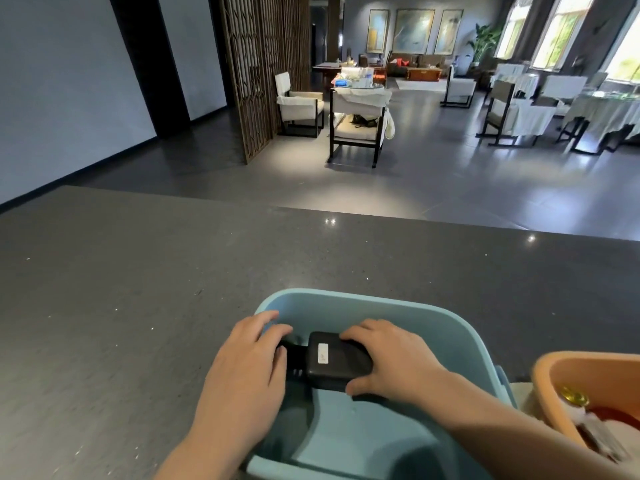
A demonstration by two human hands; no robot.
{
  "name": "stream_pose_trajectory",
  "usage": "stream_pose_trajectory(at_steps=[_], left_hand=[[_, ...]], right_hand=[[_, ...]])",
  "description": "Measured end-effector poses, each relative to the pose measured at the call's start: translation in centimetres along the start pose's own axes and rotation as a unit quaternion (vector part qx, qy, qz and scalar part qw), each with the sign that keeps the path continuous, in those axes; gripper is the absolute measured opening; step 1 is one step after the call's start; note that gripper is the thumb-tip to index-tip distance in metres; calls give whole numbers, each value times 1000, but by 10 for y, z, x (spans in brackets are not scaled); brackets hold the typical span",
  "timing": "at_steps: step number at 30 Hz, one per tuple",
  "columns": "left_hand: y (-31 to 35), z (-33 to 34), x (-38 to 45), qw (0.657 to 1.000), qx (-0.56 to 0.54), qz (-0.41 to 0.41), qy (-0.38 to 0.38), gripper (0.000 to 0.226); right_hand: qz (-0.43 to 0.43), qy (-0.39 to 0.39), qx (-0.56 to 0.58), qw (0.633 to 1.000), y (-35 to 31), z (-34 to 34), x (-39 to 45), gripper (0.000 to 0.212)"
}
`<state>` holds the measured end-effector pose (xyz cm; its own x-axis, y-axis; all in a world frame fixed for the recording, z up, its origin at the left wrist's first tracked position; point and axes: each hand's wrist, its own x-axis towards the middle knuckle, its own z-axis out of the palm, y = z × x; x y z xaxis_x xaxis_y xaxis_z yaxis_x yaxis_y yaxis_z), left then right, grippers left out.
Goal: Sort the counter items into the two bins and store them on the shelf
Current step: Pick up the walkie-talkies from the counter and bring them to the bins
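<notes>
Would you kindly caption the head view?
Both hands, left and right, hold a black device inside the blue bin.

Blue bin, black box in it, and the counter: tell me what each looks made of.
The light blue rectangular bin looks like matte moulded plastic: rounded rim, even colour. The black rounded box with a white label, held by the left hand and right hand, seems smooth semi-gloss plastic. The dark grey counter looks like polished speckled stone or composite.

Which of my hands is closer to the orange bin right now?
Right. The right hand grips the black device in the blue bin, on the side nearer the orange bin; the left hand holds the device's far end.
</notes>
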<state>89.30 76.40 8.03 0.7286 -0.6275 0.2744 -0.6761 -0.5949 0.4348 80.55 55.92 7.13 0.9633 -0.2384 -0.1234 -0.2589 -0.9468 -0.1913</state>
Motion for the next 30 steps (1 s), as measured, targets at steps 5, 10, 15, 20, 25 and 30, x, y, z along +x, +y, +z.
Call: stream_pose_trajectory(at_steps=[5, 10, 15, 20, 25, 30], left_hand=[[0, 2, 0, 999, 44, 12, -26, 31], [0, 5, 0, 998, 58, 14, -24, 35], [0, 5, 0, 994, 99, 27, -47, 38], [6, 1, 1, 987, 127, 59, -80, 34], [58, 10, 5, 979, -2, 178, -95, 34], [129, 29, -7, 936, -40, 314, -153, 38]], right_hand=[[46, 23, 9, 999, 0, 2, 4, 81], [42, 11, 17, 999, 0, 4, 2, 84], [39, -4, 22, 999, -1, -3, -5, 79], [63, 85, 10, 994, 5, -21, -50, 57], [161, 130, 5, 978, 8, -24, -116, 51], [295, 190, 44, 936, 11, -21, -198, 50]])
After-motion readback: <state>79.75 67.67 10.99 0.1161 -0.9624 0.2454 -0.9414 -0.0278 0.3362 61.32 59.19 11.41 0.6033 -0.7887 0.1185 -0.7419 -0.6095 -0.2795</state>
